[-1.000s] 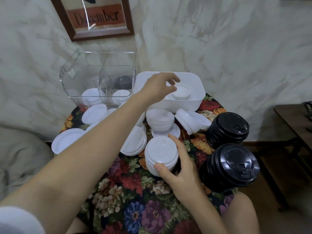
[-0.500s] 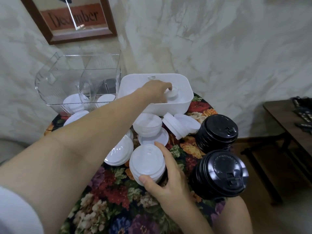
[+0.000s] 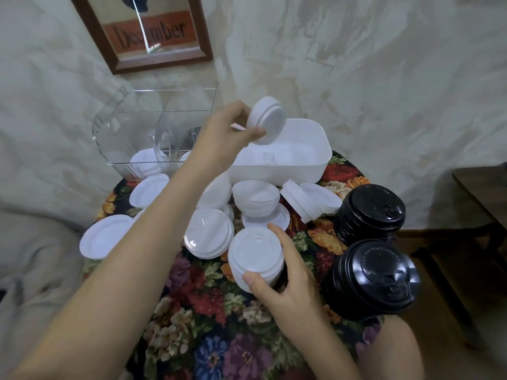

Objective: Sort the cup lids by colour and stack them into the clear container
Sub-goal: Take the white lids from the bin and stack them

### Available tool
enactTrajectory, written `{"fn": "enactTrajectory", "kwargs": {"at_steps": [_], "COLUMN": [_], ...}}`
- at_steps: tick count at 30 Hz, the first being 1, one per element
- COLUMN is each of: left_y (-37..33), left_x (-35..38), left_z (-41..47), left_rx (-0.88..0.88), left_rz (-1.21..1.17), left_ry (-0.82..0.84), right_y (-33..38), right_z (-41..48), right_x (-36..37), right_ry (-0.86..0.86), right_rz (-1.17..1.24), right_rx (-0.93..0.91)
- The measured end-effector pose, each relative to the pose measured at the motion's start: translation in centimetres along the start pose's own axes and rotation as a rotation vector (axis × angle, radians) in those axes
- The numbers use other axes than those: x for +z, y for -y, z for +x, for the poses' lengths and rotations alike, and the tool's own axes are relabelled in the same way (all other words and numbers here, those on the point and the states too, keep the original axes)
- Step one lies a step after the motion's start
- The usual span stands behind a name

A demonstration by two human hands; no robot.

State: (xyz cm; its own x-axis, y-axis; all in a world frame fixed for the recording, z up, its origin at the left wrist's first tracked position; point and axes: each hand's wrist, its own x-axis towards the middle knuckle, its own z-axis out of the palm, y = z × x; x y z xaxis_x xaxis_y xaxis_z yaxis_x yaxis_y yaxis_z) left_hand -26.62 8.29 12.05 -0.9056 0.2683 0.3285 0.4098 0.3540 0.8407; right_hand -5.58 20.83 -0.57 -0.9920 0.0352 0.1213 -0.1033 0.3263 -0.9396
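My left hand (image 3: 225,135) pinches a white lid (image 3: 266,120) above the white tub (image 3: 315,163); my right hand (image 3: 288,281) grips the near white stack (image 3: 255,255). A loose pinch could drop the lid before the clear container (image 3: 118,130), far left.

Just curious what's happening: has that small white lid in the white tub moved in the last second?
Yes. The left hand has lifted the small white lid up out of the white tub; it is now held tilted above the tub's rim.

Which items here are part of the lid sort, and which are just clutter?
In play: left hand holding white lid; right hand on white stack; black stacks; clear container; white tub.
Clutter: framed picture; side table.
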Motion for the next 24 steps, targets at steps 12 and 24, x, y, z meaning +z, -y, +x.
{"fn": "enactTrajectory", "kwargs": {"at_steps": [12, 24], "left_y": [2.1, 2.5], "left_x": [-4.7, -4.0], "left_z": [-20.3, -23.3], "left_rx": [-0.429, -0.501], "left_rz": [-0.604, -0.698], "left_ry": [-0.172, -0.183], "right_y": [0.5, 1.3], "right_z": [0.0, -0.3], "right_x": [-0.1, -0.1], "right_ry": [-0.006, -0.043], "right_rz": [0.070, 0.023], "right_rx": [-0.025, -0.075]}}
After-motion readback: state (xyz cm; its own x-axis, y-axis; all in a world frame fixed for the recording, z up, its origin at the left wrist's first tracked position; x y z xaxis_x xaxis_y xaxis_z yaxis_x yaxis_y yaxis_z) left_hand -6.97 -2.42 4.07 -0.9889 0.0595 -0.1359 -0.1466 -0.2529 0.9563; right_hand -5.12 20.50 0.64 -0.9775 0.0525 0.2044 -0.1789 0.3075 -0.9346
